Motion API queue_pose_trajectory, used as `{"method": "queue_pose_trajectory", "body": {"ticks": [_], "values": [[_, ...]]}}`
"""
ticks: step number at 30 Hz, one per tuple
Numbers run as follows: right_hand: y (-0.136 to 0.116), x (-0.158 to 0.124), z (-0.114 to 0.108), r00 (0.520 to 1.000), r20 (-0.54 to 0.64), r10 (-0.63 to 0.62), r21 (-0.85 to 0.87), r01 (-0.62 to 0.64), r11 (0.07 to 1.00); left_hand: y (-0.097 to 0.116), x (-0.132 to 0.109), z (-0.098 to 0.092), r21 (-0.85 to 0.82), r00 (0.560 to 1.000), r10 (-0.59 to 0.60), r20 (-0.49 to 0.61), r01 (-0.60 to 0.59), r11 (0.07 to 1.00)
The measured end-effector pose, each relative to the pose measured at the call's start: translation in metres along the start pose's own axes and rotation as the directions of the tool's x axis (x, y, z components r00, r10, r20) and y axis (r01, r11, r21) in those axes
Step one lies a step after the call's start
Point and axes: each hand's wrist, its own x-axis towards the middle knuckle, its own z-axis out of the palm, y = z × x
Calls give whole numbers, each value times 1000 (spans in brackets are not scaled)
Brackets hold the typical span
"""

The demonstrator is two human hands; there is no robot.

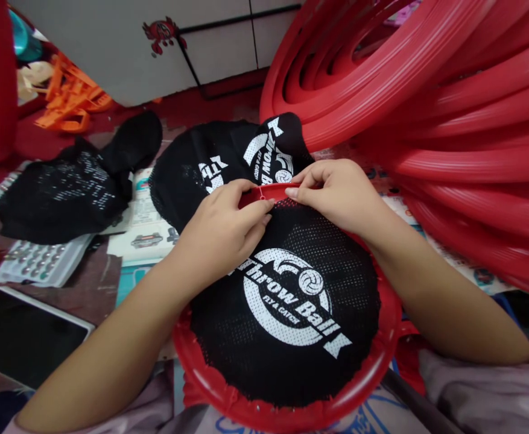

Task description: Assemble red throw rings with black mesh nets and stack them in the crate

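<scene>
A red plastic ring point(384, 343) lies in my lap with a black mesh net point(228, 343) stretched across it. White "Throw Ball" lettering point(291, 295) is printed on the mesh. At the ring's far rim, my left hand point(234, 220) pinches the edge of the ring, thumb on the near side and fingers curled. Just right of it, my right hand point(330, 190) grips the same rim between thumb and fingers. A small red peg stands on the rim between the two hands. Some fingertips are hidden behind the rim.
More printed black nets point(183, 175) lie just beyond the ring, with another black mesh pile point(65, 193) at left. Red rings point(463, 120) are stacked at right. A tray of metal balls point(42, 259), a tablet-like device point(24, 334) and orange plastic parts point(72, 93) are on the left.
</scene>
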Motion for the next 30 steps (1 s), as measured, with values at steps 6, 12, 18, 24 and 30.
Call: {"method": "queue_pose_trajectory", "body": {"ticks": [6,12,18,24,30], "values": [[1,2,2,1000,-11,-1,-29,1,1000,0,1,1,-2,1000,12,-11,-12,1000],[5,5,5,1000,-26,-3,-77,1,997,-1,1,1,0,1000,18,-12,-18,1000],[4,4,2,999,31,-6,-111,9,994,1,-1,2,-20,1000,-25,-12,25,999],[-15,-20,-19,983,-75,-166,-236,144,961,5,-7,-6,89,986,-164,-25,166,982],[-36,-35,-30,958,275,83,-672,129,730,3,-9,-17,180,944,-331,-3,326,928]]}}
